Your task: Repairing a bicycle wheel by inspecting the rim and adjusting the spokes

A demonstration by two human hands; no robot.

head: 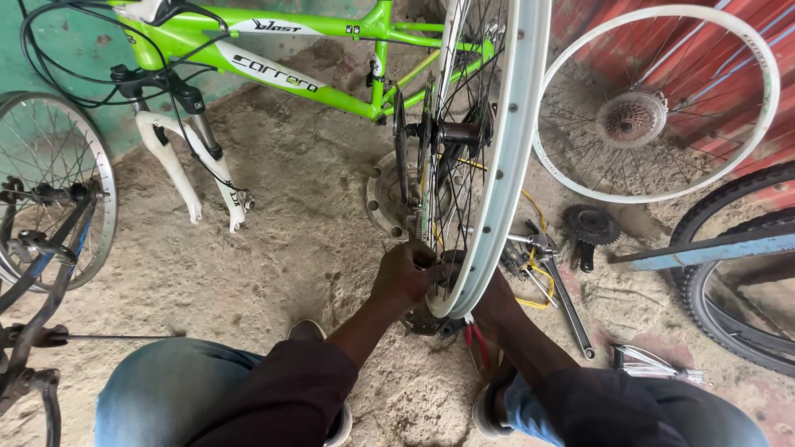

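A white-rimmed spoked bicycle wheel [497, 157] stands upright on the ground in front of me, with a black hub [460, 132] and a disc [401, 157] at its centre. My left hand [406, 273] is closed against the lower left side of the rim, fingers among the spokes. My right hand [495, 300] is mostly hidden behind the rim's lower right side; what it holds cannot be made out. Both my knees frame the wheel's bottom.
A green bicycle frame [331, 58] with a white fork [178, 170] lies behind. A second white wheel with a cassette [654, 103] leans at the right. Wrenches [563, 294], a sprocket [590, 225], red-handled pliers [476, 339], and tyres left and right lie about.
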